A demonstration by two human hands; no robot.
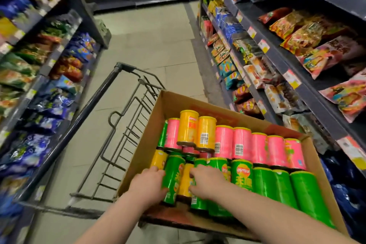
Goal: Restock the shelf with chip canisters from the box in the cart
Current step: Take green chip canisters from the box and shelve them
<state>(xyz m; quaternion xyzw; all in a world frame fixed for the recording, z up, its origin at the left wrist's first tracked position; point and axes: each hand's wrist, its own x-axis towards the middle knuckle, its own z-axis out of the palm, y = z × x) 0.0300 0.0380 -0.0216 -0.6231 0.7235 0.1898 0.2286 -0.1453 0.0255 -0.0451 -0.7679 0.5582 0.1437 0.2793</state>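
An open cardboard box [138,156] sits in the wire cart [111,125], packed with several green, pink and yellow chip canisters lying on their sides. My left hand [148,183] grips a green canister [173,176] at the box's near left, thumb on top and fingers curled round its side. My right hand [207,182] lies over a neighbouring green canister [199,203], its fingers curled down into the gap beside a yellow canister [185,181]. Pink canisters [242,147] fill the far row, and two yellow ones [188,127] rest on top.
Dark shelves full of snack bags line both sides of the aisle: the left shelf [49,69] and the right shelf [281,59]. Tiled floor [150,41] runs ahead to another shelf at the far end. The cart's front basket part holds nothing.
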